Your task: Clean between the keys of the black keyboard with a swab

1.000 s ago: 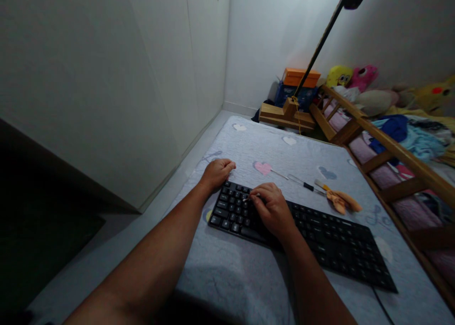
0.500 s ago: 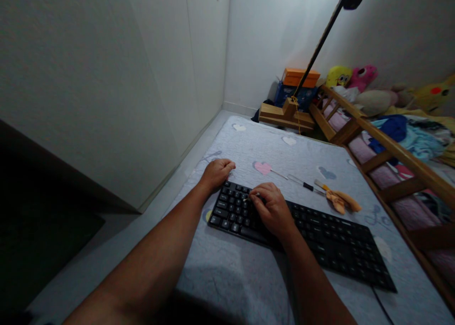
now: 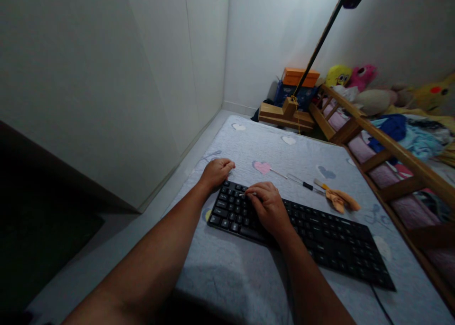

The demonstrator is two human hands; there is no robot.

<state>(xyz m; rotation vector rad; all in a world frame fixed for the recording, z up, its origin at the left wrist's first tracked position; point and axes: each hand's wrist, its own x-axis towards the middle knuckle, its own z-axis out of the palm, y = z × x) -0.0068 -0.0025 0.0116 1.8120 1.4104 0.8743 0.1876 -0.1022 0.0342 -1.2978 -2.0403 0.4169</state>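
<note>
A person's right hand (image 3: 268, 204) is over the left part of a long, flat, black plastic keyboard (image 3: 337, 242). The thumb and first finger pinch a thin, small white stick (image 3: 242, 194), and its tip pokes out to the left, over the keys. It is too small to tell if the tip touches them. The left hand (image 3: 217, 171) is by the far left corner of the keyboard, with its fingers curled in. One cannot tell if it is closed all the way, or if anything is inside it. The keyboard lies at a slant on a pale blue-grey cloth with hearts on it (image 3: 241, 273), and a thin black cord (image 3: 380, 303) comes out near its right end. Past the keyboard, a thin white stick with a soft-looking end (image 3: 278, 173) lies near a thin metal tool with a black handle (image 3: 307, 186). Next to that is a small brush with a yellow part (image 3: 321, 184), and a crumpled orange cloth (image 3: 336, 199) touches it. To the right runs a brown wooden rail (image 3: 391, 152).
</note>
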